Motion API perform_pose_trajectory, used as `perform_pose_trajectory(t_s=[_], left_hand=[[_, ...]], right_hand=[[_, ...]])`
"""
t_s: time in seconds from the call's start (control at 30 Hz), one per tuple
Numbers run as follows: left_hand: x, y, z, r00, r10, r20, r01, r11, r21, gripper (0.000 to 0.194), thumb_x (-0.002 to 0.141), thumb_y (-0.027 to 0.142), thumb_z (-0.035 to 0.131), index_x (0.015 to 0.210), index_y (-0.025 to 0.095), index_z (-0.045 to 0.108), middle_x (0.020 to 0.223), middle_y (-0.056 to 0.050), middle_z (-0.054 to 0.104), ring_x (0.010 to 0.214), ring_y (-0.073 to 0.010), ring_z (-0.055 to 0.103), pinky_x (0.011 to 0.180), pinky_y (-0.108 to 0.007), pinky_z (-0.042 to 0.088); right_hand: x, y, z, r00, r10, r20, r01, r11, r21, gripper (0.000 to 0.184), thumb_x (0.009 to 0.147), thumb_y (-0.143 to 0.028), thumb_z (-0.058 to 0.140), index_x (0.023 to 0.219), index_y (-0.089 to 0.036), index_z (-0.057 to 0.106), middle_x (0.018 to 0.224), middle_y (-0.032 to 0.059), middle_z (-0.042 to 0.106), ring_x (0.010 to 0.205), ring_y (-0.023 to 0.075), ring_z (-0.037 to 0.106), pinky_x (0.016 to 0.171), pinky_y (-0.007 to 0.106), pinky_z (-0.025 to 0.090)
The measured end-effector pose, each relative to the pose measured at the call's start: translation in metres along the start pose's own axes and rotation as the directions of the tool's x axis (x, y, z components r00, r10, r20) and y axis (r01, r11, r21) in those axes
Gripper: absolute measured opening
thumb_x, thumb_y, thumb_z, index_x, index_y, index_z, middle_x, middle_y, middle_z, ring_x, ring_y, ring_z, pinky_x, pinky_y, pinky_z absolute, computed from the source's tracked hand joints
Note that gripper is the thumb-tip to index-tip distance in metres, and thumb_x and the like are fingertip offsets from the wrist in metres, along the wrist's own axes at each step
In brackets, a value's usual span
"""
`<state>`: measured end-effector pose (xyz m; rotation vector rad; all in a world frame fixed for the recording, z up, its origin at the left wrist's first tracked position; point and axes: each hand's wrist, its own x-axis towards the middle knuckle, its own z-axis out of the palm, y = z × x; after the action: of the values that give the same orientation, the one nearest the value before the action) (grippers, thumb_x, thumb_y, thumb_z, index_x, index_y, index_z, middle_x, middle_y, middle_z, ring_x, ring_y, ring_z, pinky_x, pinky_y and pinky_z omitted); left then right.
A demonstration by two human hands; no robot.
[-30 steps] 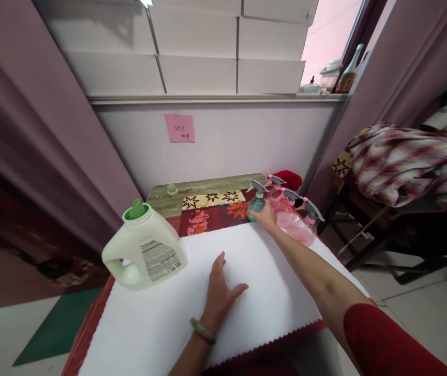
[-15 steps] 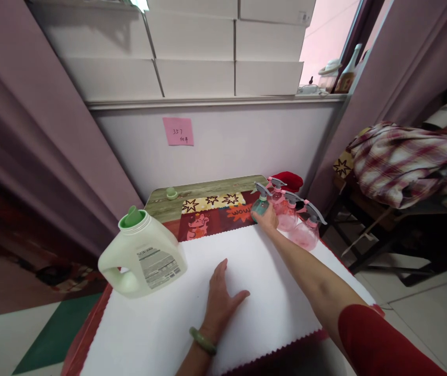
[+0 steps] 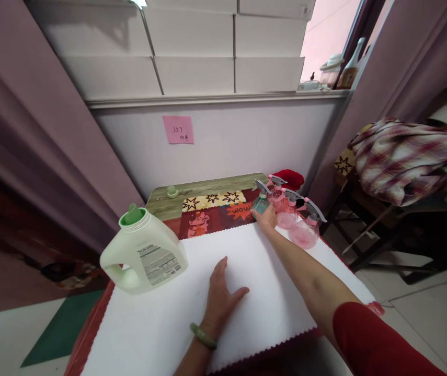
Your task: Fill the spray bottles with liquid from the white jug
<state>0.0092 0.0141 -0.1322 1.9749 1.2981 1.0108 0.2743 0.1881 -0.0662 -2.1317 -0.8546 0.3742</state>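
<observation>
At the back right of the table, my right hand (image 3: 267, 216) is wrapped around a green spray bottle (image 3: 261, 202) with a grey trigger head, which stands upright. Several pink spray bottles are lined up just to its right, the nearest pink spray bottle (image 3: 305, 233) being closest to my forearm. My left hand (image 3: 222, 297), with a green bangle at the wrist, is over the white sheet (image 3: 160, 329), thumb and fingers apart and holding nothing. To its left stands a large pale green jug (image 3: 145, 251) with a handle, its mouth showing a green spout and no cap.
A small green cap (image 3: 172, 191) sits on the wooden back part of the table. A red cloth item (image 3: 289, 179) lies behind the bottles. White boxes (image 3: 195, 75) line the sill above. A plaid cloth (image 3: 407, 156) is heaped at the right.
Both hands keep nearly the same places, the right one still on the green spray bottle. The whole view has shifted only slightly.
</observation>
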Motion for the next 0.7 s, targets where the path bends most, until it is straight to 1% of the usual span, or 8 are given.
perform_pose_trajectory(t_s=[0.13, 0.23, 0.3, 0.37, 0.47, 0.6, 0.67, 0.7], left_hand=[[-0.001, 0.006, 0.000, 0.999, -0.042, 0.015, 0.042, 0.999, -0.016, 0.093, 0.073, 0.042, 0.085, 0.152, 0.021, 0.040, 0.154, -0.017, 0.049, 0.143, -0.0357, 0.047, 0.119, -0.057, 0.038], [-0.001, 0.014, -0.001, 0.996, -0.082, 0.028, 0.083, 0.995, -0.047, 0.094, 0.071, 0.041, 0.087, 0.151, 0.022, 0.042, 0.155, -0.017, 0.048, 0.144, -0.0366, 0.046, 0.120, -0.058, 0.036], [-0.001, 0.022, -0.001, 0.994, -0.106, 0.030, 0.108, 0.991, -0.083, 0.096, 0.067, 0.039, 0.089, 0.149, 0.021, 0.044, 0.154, -0.017, 0.049, 0.142, -0.0372, 0.048, 0.120, -0.058, 0.037], [-0.002, 0.031, -0.003, 0.992, -0.126, 0.008, 0.125, 0.981, -0.149, 0.091, 0.066, 0.038, 0.090, 0.145, 0.021, 0.049, 0.149, -0.017, 0.054, 0.135, -0.0362, 0.055, 0.116, -0.058, 0.042], [-0.005, 0.047, -0.014, 0.985, -0.148, -0.088, 0.120, 0.957, -0.265, 0.064, 0.077, 0.037, 0.080, 0.134, 0.022, 0.056, 0.133, -0.013, 0.064, 0.113, -0.0288, 0.068, 0.104, -0.053, 0.053], [-0.012, 0.064, -0.056, 0.959, -0.109, -0.261, 0.039, 0.964, -0.262, 0.043, 0.088, 0.038, 0.070, 0.127, 0.023, 0.060, 0.124, -0.011, 0.067, 0.107, -0.0249, 0.069, 0.099, -0.046, 0.055], [-0.012, 0.064, -0.092, 0.900, -0.116, -0.421, 0.030, 0.978, -0.205, 0.041, 0.090, 0.040, 0.067, 0.126, 0.023, 0.060, 0.123, -0.011, 0.066, 0.112, -0.0257, 0.067, 0.101, -0.045, 0.053], [-0.010, 0.060, -0.112, 0.846, -0.129, -0.517, 0.045, 0.984, -0.173, 0.038, 0.091, 0.040, 0.066, 0.124, 0.022, 0.060, 0.122, -0.011, 0.066, 0.114, -0.0259, 0.065, 0.103, -0.044, 0.051]], right_hand=[[-0.018, 0.004, -0.003, 1.000, -0.002, -0.008, 0.003, 0.997, 0.083, 0.109, 0.076, -0.049, 0.076, 0.157, 0.000, 0.023, 0.161, 0.0308, 0.035, 0.153, 0.0390, 0.033, 0.122, 0.043, 0.033], [-0.054, 0.012, -0.005, 0.999, -0.034, 0.010, 0.032, 0.989, 0.147, 0.105, 0.083, -0.049, 0.068, 0.158, 0.003, 0.016, 0.165, 0.0319, 0.024, 0.158, 0.0375, 0.018, 0.126, 0.046, 0.027], [-0.088, 0.019, -0.004, 0.994, -0.095, 0.058, 0.082, 0.977, 0.194, 0.099, 0.086, -0.052, 0.063, 0.158, -0.001, 0.019, 0.166, 0.0288, 0.026, 0.158, 0.0350, 0.022, 0.125, 0.046, 0.030], [-0.124, 0.025, -0.003, 0.972, -0.190, 0.141, 0.145, 0.949, 0.281, 0.090, 0.088, -0.055, 0.060, 0.158, -0.009, 0.028, 0.163, 0.0234, 0.035, 0.151, 0.0318, 0.038, 0.120, 0.043, 0.039], [-0.171, 0.026, 0.000, 0.894, -0.349, 0.283, 0.172, 0.848, 0.502, 0.075, 0.087, -0.057, 0.062, 0.148, -0.017, 0.045, 0.153, 0.0194, 0.050, 0.139, 0.0311, 0.054, 0.113, 0.046, 0.048], [-0.208, 0.012, 0.002, 0.774, -0.467, 0.428, 0.148, 0.790, 0.595, 0.064, 0.086, -0.057, 0.066, 0.136, -0.019, 0.057, 0.142, 0.0180, 0.062, 0.131, 0.0316, 0.061, 0.109, 0.049, 0.051], [-0.219, -0.001, 0.004, 0.728, -0.499, 0.470, 0.143, 0.781, 0.608, 0.063, 0.086, -0.057, 0.067, 0.136, -0.020, 0.056, 0.143, 0.0171, 0.062, 0.128, 0.0315, 0.063, 0.107, 0.049, 0.052], [-0.224, -0.007, 0.006, 0.709, -0.513, 0.485, 0.145, 0.778, 0.611, 0.063, 0.086, -0.057, 0.067, 0.137, -0.021, 0.056, 0.144, 0.0166, 0.061, 0.127, 0.0314, 0.064, 0.106, 0.049, 0.053]])
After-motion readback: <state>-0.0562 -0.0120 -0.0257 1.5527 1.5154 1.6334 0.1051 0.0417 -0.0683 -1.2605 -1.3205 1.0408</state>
